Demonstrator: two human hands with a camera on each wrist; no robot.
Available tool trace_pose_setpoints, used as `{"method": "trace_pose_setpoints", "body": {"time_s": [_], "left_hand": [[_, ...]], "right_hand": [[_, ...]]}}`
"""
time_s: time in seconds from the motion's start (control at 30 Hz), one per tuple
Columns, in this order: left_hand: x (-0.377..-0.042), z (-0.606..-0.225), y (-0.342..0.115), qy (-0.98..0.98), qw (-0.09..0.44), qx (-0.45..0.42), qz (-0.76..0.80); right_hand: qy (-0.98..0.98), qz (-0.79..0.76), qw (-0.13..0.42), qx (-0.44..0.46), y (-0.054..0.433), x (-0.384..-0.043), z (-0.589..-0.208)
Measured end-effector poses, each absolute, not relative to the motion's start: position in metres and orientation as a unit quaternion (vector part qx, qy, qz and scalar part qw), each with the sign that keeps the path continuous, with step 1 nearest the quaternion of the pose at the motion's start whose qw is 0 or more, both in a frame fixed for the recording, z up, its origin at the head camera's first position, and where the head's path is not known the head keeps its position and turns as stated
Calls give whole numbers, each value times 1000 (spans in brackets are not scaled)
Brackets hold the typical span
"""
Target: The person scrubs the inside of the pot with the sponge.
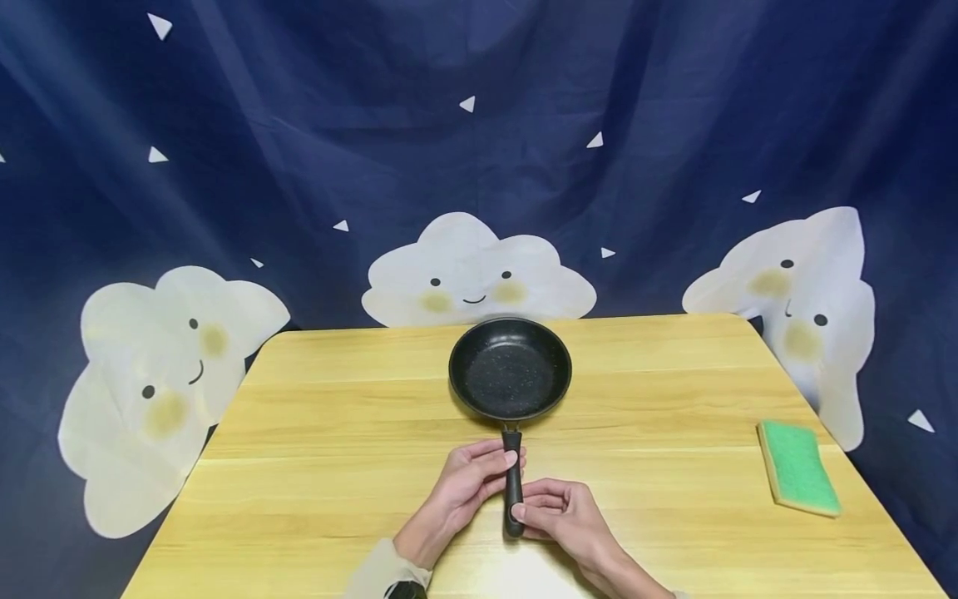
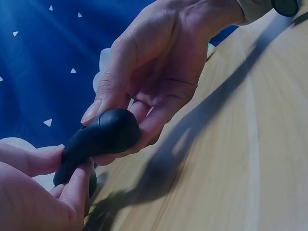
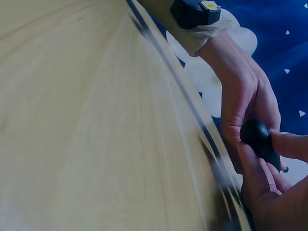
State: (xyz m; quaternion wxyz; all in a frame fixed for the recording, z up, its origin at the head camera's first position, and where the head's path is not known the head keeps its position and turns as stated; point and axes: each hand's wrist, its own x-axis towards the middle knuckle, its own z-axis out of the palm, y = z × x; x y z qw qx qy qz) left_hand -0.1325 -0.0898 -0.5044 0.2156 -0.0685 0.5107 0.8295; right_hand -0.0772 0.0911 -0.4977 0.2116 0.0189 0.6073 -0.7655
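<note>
A black frying pan [image 1: 511, 370], speckled inside, is held by its handle near the middle of the table in the head view, bowl pointing away from me. My left hand [image 1: 470, 481] grips the handle [image 1: 513, 476] near the bowl, thumb on top. Closer to the handle's rounded end, my right hand [image 1: 563, 517] pinches it between thumb and fingers. In the left wrist view the handle's end [image 2: 119, 129] stands above the tabletop, its shadow cast below. The right wrist view shows both hands on the handle [image 3: 257, 137]; the pan's bowl is not visible there.
A green and yellow sponge [image 1: 802, 467] lies toward the right edge of the light wooden table [image 1: 314, 466]. Behind the table hangs a dark blue curtain [image 1: 374, 125] printed with white clouds and triangles. A black device [image 3: 195, 13] sits on the left wrist.
</note>
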Motion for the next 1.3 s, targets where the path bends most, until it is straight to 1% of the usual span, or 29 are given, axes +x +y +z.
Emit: {"method": "trace_pose_setpoints", "body": {"time_s": [0.63,0.87,1.0,1.1,1.2,1.3], "left_hand": [[-129,-501,-90,517,233,-50,822],[-129,-500,-92,525,243,-46,815],[-129,-499,-93,528,249,-47,811],[-129,-499,-94,531,257,-43,806],[-129,-499,-93,532,261,-38,804],[-128,-500,-93,526,267,-37,807]], "right_hand": [[585,-775,238,8,100,-76,-502],[598,-764,242,-23,116,-77,-502],[631,-744,216,-29,129,-80,-501],[661,-726,184,-37,138,-82,-500],[687,-710,148,-45,146,-85,-498],[717,-688,98,-52,154,-87,-497]]}}
